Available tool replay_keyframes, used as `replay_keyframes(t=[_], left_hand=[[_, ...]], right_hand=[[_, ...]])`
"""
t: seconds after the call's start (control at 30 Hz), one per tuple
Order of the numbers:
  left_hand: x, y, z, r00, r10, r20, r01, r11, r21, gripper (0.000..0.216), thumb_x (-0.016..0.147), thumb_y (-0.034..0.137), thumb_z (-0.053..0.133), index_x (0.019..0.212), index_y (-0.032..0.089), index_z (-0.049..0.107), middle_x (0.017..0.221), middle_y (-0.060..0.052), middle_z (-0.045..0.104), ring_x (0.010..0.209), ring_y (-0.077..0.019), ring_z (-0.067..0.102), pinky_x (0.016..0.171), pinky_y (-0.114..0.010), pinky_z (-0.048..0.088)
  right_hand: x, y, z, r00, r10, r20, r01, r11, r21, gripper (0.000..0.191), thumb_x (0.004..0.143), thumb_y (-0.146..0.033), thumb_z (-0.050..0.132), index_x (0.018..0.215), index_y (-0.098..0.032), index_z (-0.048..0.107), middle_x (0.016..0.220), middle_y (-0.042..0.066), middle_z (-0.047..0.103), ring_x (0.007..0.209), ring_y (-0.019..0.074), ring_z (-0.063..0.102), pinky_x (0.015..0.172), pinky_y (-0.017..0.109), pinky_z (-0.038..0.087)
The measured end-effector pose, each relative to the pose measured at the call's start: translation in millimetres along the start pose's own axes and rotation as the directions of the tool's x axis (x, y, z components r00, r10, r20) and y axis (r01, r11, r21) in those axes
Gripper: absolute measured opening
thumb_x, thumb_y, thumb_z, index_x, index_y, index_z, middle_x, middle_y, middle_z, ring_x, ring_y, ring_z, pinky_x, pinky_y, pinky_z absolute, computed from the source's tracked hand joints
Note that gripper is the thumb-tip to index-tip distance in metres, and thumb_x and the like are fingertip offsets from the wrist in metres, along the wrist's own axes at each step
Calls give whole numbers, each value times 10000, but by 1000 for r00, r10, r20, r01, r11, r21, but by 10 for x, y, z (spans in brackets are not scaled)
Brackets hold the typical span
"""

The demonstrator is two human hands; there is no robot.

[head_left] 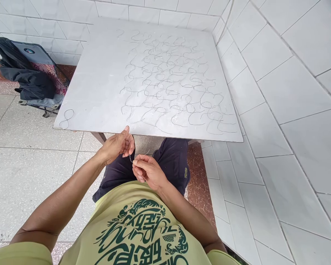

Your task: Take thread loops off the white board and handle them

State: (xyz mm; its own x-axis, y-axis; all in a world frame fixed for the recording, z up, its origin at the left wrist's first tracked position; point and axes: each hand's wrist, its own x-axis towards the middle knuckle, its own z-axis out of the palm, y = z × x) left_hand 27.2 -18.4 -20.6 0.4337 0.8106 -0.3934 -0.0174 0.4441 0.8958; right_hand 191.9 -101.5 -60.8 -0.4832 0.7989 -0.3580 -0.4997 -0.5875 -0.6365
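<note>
In front of my lap, my left hand (118, 145) is closed with its thumb pointing up, holding one end of a thin bent wire (130, 157). My right hand (149, 170) pinches the same wire between thumb and forefinger, and a free end sticks up beyond its fingers. Both hands are just below the near edge of a white tabletop (99, 73). Many thin, curved wire pieces (168, 81) lie spread over the middle and right of that top, several of them S-shaped. A single figure-eight wire piece (67, 118) lies by the near left corner.
To the left stands a folding chair (41, 55) with a dark garment (38, 82) draped on it. A white tiled wall (278, 92) runs along the table's right side and behind it. Beneath is a speckled tile floor (30, 176).
</note>
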Motion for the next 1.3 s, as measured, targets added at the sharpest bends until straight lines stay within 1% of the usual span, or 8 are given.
replay_keyframes(t=[0.13, 0.27, 0.43, 0.6, 0.73, 0.87, 1.07, 1.3], left_hand=[[37, -16, -56, 999, -31, 18, 31, 999, -19, 714, 873, 843, 548, 692, 163, 671, 597, -95, 643, 469, -145, 517, 456, -272, 367], [41, 9, -176, 999, -21, 51, 27, 993, -116, 743, 889, 832, 537, 965, 129, 765, 871, -160, 763, 639, -189, 655, 587, -296, 508], [-39, 46, -202, 996, 50, -68, -62, 980, -191, 750, 921, 792, 534, 1069, 95, 770, 1042, -199, 768, 782, -219, 710, 678, -313, 555], [-155, -50, -80, 980, 118, -159, -126, 991, -42, 562, 880, 621, 749, 1102, 105, 777, 1007, -161, 765, 777, -200, 691, 659, -291, 532], [-194, -106, -14, 956, 218, -199, -192, 971, 142, 502, 912, 610, 723, 1065, 138, 800, 904, -114, 755, 704, -172, 660, 611, -272, 488], [-177, -108, -11, 944, 248, -218, -204, 957, 207, 491, 929, 629, 688, 936, 151, 804, 817, -90, 735, 626, -153, 625, 542, -259, 433], [-115, -181, -18, 946, 205, -252, -156, 967, 199, 519, 924, 652, 679, 819, 153, 777, 702, -71, 698, 565, -140, 604, 504, -254, 401], [-188, -246, 41, 938, 115, -328, -121, 993, 3, 559, 845, 674, 759, 988, 134, 769, 899, -115, 734, 669, -155, 635, 518, -241, 427]], right_hand=[[12, 12, -6, 1000, -13, 1, 13, 1000, -18, 303, 822, -400, 809, 760, -194, 595, 512, -88, 492, 398, 70, 402, 378, 208, 272], [23, 42, -8, 998, -55, -16, 55, 998, -15, 309, 839, -424, 815, 787, -190, 620, 530, -78, 509, 412, 72, 410, 384, 207, 296], [46, 67, 11, 991, -121, -64, 121, 993, 0, 334, 851, -464, 818, 811, -195, 624, 553, -69, 517, 444, 78, 416, 387, 204, 308], [66, 42, 35, 986, -141, -94, 143, 990, 10, 328, 851, -458, 817, 814, -190, 633, 552, -64, 522, 448, 79, 414, 381, 200, 305], [86, 61, 33, 990, -102, -102, 100, 995, -23, 347, 839, -474, 821, 811, -186, 630, 531, -65, 528, 428, 78, 418, 375, 202, 305], [108, 110, 4, 991, -84, -99, 71, 989, -130, 367, 835, -503, 803, 823, -183, 623, 518, -67, 551, 401, 74, 420, 368, 199, 305], [111, 132, -36, 989, -111, -98, 75, 946, -315, 337, 891, -500, 727, 841, -188, 612, 519, -65, 578, 389, 71, 442, 364, 182, 298], [91, 47, 8, 991, -101, -82, 99, 995, -21, 354, 837, -487, 824, 817, -182, 645, 516, -71, 527, 419, 78, 423, 372, 198, 304]])
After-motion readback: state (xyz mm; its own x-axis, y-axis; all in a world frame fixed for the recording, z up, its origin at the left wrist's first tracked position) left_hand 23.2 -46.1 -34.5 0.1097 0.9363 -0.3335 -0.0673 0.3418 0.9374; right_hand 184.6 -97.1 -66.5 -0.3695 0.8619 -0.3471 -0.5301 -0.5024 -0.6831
